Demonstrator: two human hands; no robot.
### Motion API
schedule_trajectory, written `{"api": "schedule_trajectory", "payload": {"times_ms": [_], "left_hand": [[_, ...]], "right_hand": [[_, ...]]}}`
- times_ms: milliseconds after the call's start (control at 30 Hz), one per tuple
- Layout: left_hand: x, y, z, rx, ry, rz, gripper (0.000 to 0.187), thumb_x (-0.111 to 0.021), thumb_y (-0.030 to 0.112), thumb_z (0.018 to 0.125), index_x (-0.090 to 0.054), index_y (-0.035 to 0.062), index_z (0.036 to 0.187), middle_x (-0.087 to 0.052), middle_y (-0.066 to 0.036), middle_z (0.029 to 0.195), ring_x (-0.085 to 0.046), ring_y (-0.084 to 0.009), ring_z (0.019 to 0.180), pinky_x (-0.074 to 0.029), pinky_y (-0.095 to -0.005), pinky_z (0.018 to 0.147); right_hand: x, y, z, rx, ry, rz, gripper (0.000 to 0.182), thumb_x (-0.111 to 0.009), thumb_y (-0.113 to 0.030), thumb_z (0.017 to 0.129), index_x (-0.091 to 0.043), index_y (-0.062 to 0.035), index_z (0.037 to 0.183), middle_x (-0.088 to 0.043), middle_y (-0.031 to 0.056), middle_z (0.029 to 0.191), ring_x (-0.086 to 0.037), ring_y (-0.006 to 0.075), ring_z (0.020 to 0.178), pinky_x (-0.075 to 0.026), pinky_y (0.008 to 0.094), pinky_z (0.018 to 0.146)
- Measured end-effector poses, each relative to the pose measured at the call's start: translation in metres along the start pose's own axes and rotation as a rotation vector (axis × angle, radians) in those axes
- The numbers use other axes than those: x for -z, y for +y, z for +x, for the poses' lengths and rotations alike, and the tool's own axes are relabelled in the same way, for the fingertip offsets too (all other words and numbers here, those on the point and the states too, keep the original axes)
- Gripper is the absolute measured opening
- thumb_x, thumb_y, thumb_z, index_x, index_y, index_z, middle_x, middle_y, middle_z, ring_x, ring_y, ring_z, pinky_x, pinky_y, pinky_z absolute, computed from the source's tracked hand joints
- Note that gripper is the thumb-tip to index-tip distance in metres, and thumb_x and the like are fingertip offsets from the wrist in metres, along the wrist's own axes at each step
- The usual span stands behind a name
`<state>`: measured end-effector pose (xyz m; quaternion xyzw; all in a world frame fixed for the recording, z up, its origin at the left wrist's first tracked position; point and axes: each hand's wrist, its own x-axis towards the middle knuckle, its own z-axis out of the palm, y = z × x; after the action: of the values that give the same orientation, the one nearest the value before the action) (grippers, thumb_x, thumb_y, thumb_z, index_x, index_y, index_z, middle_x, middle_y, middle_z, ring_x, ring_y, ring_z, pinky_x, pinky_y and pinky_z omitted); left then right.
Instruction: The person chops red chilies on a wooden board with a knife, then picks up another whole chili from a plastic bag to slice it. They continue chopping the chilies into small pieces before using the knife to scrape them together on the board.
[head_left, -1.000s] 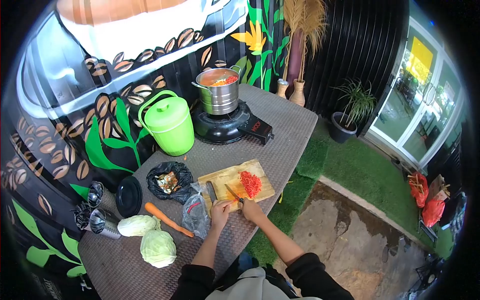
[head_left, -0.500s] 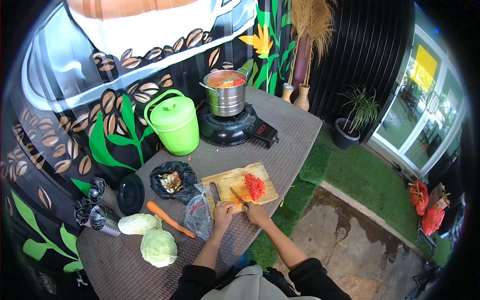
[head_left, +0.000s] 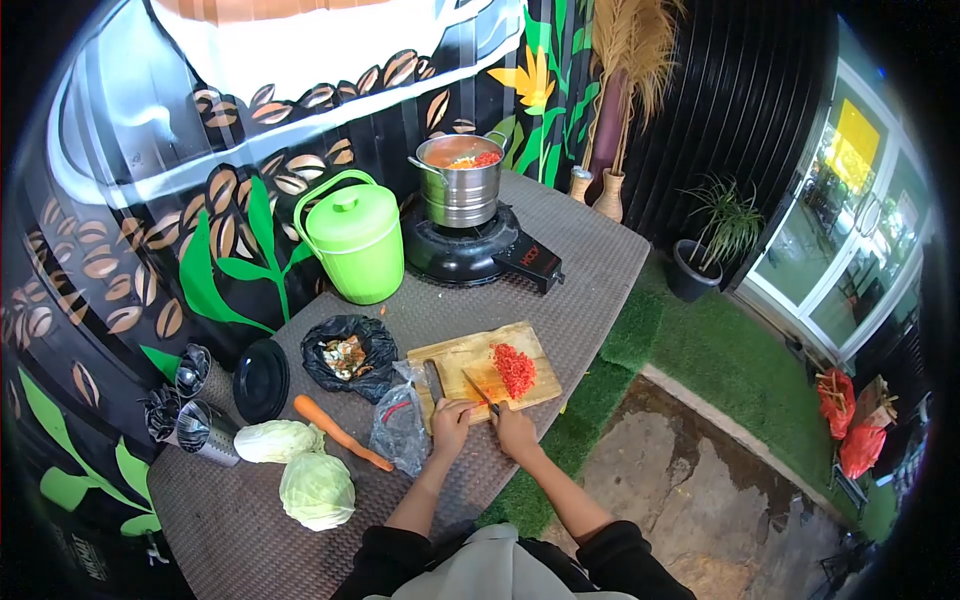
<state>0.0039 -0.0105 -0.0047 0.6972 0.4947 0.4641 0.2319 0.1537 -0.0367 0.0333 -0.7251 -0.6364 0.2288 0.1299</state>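
A wooden cutting board point(head_left: 463, 357) with a dark handle slot lies near the front edge of the table. On its right half sits a pile of finely chopped red pieces point(head_left: 513, 371), perhaps chili. My right hand point(head_left: 516, 431) is wrapped round the handle of a knife point(head_left: 479, 387), whose blade points up and left over the board. Close beside it, my left hand point(head_left: 452, 426) rests at the board's front edge with its fingers pressed together. A little red shows at its fingertips, too small to name.
A clear plastic bag point(head_left: 400, 425), a carrot point(head_left: 343, 433), a cabbage point(head_left: 317, 490) and a cut, paler cabbage point(head_left: 279, 441) lie left. Behind are a black bag of scraps point(head_left: 349, 356), a green bucket point(head_left: 354, 243) and a pot point(head_left: 458, 190) on a gas stove point(head_left: 465, 249).
The view has shifted slightly. Both hands stay at the board's front edge, with the knife still in the right hand and the red pile much the same.
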Motion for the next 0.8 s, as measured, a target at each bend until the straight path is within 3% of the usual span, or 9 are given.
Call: {"api": "schedule_trajectory", "payload": {"times_ms": [267,467,667,733,800], "left_hand": [[0.003,0.005,0.0,-0.002,-0.003,0.025,0.017,-0.065,0.0,0.077,-0.073,0.0055,0.091,-0.07,-0.01,0.092,-0.057,-0.0258,0.085,-0.046,-0.0336,0.079],[0.001,0.003,0.0,0.02,-0.005,0.044,0.017,-0.065,0.0,0.078,-0.073,0.0053,0.091,-0.07,-0.009,0.092,-0.057,-0.0253,0.085,-0.046,-0.0332,0.079],[0.004,0.006,0.001,0.003,0.003,0.048,0.015,-0.065,0.001,0.078,-0.073,0.0045,0.09,-0.07,-0.009,0.093,-0.058,-0.0255,0.086,-0.046,-0.0332,0.079],[0.002,0.005,0.001,0.025,0.005,0.041,0.014,-0.066,0.001,0.078,-0.073,0.0044,0.09,-0.07,-0.01,0.092,-0.058,-0.0257,0.086,-0.046,-0.0333,0.079],[0.001,0.004,0.001,0.029,0.002,0.037,0.014,-0.066,0.002,0.078,-0.073,0.0043,0.09,-0.07,-0.01,0.092,-0.058,-0.0257,0.086,-0.046,-0.0334,0.079]], "right_hand": [[-0.002,0.018,0.028,0.075,-0.154,-0.006,0.039,-0.046,-0.036,0.095,-0.054,0.0014,0.101,-0.064,0.0265,0.091,-0.064,0.0425,0.089,-0.049,0.0519,0.078],[-0.014,0.004,0.007,0.003,0.07,0.042,0.041,-0.046,-0.037,0.095,-0.055,0.0026,0.104,-0.064,0.0278,0.096,-0.063,0.0427,0.091,-0.049,0.0505,0.08],[-0.004,0.011,0.021,0.036,-0.172,0.088,0.04,-0.046,-0.037,0.095,-0.052,0.0016,0.105,-0.063,0.0283,0.096,-0.062,0.0434,0.092,-0.049,0.0514,0.079],[-0.01,0.007,0.005,0.034,0.045,0.091,0.04,-0.047,-0.034,0.095,-0.054,0.0043,0.102,-0.062,0.0316,0.089,-0.061,0.0455,0.089,-0.048,0.0526,0.077],[-0.013,0.001,0.003,0.017,0.075,0.072,0.04,-0.047,-0.033,0.095,-0.055,0.0048,0.102,-0.062,0.0318,0.089,-0.061,0.0451,0.089,-0.048,0.0523,0.077]]}}
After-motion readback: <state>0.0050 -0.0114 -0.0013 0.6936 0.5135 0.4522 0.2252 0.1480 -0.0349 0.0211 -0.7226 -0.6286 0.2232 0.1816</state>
